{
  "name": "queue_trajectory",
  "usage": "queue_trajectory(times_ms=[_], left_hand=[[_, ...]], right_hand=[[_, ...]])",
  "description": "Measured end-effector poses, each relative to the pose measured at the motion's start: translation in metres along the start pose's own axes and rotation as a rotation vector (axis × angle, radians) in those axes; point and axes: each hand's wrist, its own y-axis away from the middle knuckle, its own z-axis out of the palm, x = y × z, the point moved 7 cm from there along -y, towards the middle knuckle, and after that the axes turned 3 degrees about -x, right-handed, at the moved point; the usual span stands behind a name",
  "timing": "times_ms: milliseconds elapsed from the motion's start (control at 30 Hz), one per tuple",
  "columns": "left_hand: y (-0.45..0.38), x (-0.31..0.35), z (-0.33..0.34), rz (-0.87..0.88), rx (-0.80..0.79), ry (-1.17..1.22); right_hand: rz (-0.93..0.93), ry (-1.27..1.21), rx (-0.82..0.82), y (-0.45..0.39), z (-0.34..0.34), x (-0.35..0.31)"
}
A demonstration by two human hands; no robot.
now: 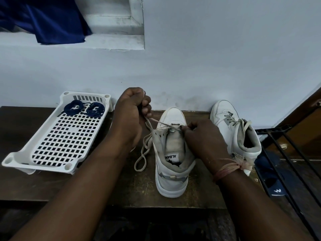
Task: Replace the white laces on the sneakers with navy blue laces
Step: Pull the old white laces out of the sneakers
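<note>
We see the left hand (132, 108) gripping a grubby white lace (147, 134), the right hand (199, 134) pinching it at the sneaker (172, 153); navy laces (85, 108) lie coiled in a white basket (20, 157).

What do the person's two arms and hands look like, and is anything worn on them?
Both forearms are bare, with no sleeves and no gloves. The left hand shows no ring, watch or band. At the wrist of the right hand there is a pinkish thread band, wound several times, with frayed loose ends hanging at its knot.
</note>
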Motion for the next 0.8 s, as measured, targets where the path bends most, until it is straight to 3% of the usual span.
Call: queue_trajectory(times_ms=[100,167,267,333,433,533,600,700,733,800], left_hand=[[-0.002,0.004,-0.008,0.05,0.075,-0.213],[-0.001,0.006,-0.004,0.147,0.045,-0.631],[0.006,-0.018,0.014,0.178,-0.181,-1.256],[0.008,-0.033,0.018,0.154,-0.288,-1.417],[0.007,-0.033,0.017,0.195,-0.286,-1.537],[0.005,-0.031,0.016,0.139,-0.243,-1.481],[0.002,-0.026,0.011,0.032,-0.166,-1.197],[-0.002,-0.017,0.0,-0.129,-0.022,-0.476],[-0.004,-0.015,-0.006,-0.155,0.027,-0.356],[-0.006,-0.015,-0.019,-0.186,0.107,-0.344]], right_hand=[[0.008,0.004,0.013,0.0,-0.001,0.0],[0.012,0.003,0.016,0.0,-0.001,0.001],[0.017,0.0,0.011,0.001,-0.002,0.0],[0.019,0.003,0.005,0.001,-0.002,-0.001],[0.012,0.0,0.006,0.001,-0.002,-0.001],[0.016,0.0,0.002,0.0,-0.001,0.001],[0.018,-0.008,-0.002,-0.001,-0.001,0.001],[0.02,-0.003,-0.014,-0.002,0.0,0.002],[0.018,-0.002,-0.017,-0.002,0.0,0.002],[-0.002,-0.002,-0.019,-0.003,0.001,0.001]])
